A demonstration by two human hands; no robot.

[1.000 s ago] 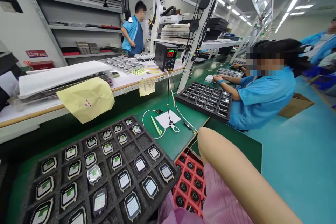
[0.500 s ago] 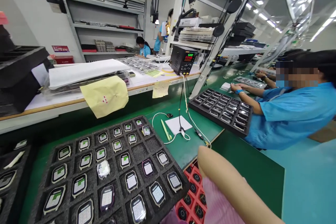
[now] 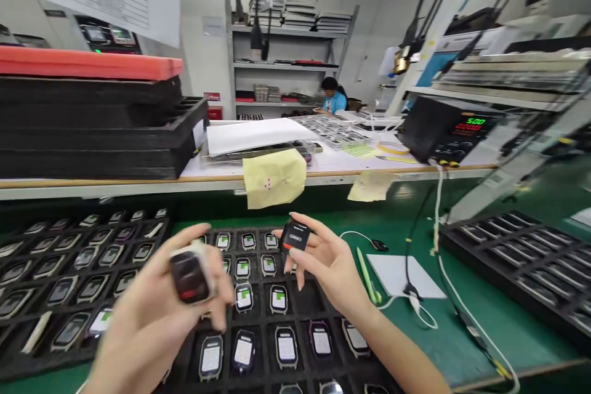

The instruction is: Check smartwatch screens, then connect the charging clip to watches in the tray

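Observation:
My left hand (image 3: 152, 295) grips a smartwatch with a pale case (image 3: 190, 274); its dark screen has a red patch low down, and the hand is slightly blurred. Between the thumb and fingers of my right hand (image 3: 330, 265) is a black smartwatch (image 3: 294, 237), its lit screen showing small text, a grey button and a red one. Both watches are held above a black foam tray (image 3: 308, 300) whose cells hold several strapless watch bodies with lit screens, such as a purple-rimmed watch (image 3: 320, 338). My hands cover part of this tray.
To the left lies another black tray of watches (image 3: 69, 289). A white pad (image 3: 401, 274), a green pen (image 3: 367, 274) and cables lie on the right. A shelf edge (image 3: 323, 178) runs across, bearing a power supply (image 3: 447, 129) and stacked black trays (image 3: 92, 129). Another tray (image 3: 517, 258) sits far right.
The view has swung left. Both hands are now in sight over the tray, each holding a smartwatch; before, only one forearm showed. The nearby co-worker at right has left the view.

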